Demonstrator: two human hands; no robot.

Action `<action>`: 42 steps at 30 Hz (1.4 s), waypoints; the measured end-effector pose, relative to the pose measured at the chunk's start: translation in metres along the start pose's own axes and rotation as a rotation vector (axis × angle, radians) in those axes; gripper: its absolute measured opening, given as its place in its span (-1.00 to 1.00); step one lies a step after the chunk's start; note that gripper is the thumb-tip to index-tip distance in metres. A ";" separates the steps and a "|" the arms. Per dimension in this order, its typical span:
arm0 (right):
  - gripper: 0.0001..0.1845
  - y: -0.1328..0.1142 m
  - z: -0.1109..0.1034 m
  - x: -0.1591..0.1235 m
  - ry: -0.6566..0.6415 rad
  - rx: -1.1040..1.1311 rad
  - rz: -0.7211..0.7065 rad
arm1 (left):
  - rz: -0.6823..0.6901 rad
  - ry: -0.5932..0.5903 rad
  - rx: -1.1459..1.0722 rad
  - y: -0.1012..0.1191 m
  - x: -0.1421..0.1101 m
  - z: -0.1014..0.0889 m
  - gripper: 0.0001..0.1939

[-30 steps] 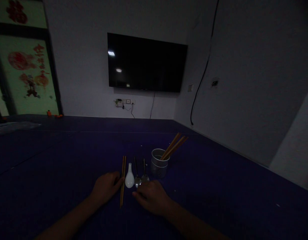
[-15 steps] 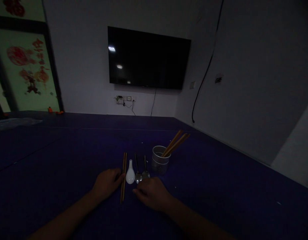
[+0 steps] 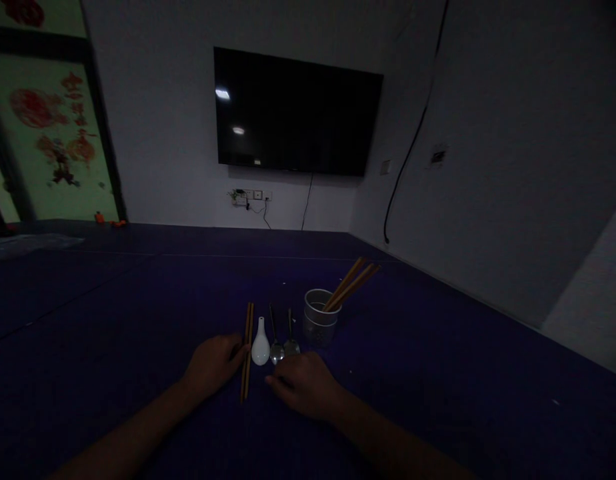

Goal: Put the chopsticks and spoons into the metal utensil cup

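A pair of wooden chopsticks (image 3: 247,373) lies lengthwise on the dark blue surface. My left hand (image 3: 215,363) rests to their left, loosely closed, its thumb tip touching them. Right of the chopsticks sit a white soup spoon (image 3: 261,350) and two metal spoons, one (image 3: 277,352) beside it and another (image 3: 291,345) further right. My right hand (image 3: 305,387) lies curled just in front of the metal spoons, close to their bowls. Its fingertips are partly hidden underneath. Behind it a grey metal cup (image 3: 319,330) stands upright, with several wooden chopsticks (image 3: 355,287) leaning to the right in it.
The dark blue surface (image 3: 188,287) reaches back to the walls. On the far wall hangs a black television (image 3: 298,113), with sockets below it. A loose black cable (image 3: 413,143) runs down the right wall. Clear plastic (image 3: 33,245) lies at the far left.
The view has tilted very slightly, so the scene sits a touch higher or lower in places. Hands and utensils keep their positions relative to each other.
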State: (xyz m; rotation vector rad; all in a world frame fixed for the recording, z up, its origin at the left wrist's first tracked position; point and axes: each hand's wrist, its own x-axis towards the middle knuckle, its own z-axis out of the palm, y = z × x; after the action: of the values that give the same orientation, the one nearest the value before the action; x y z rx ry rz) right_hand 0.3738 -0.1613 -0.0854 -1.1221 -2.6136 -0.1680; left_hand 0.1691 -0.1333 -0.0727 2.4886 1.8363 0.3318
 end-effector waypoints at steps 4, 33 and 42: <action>-0.66 0.001 0.000 0.000 -0.004 0.003 -0.002 | -0.001 0.005 -0.003 0.000 0.000 0.001 -0.62; -0.65 0.000 -0.001 0.001 -0.018 0.014 -0.003 | 0.003 -0.012 -0.015 0.000 0.000 -0.001 -0.61; -0.62 0.001 -0.001 0.001 -0.043 0.000 0.014 | 0.005 -0.014 0.008 0.002 -0.002 -0.004 -0.62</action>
State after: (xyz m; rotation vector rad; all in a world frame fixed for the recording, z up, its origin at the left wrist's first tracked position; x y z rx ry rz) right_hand 0.3737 -0.1602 -0.0841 -1.1561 -2.6430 -0.1422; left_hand 0.1699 -0.1358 -0.0684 2.4946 1.8304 0.3073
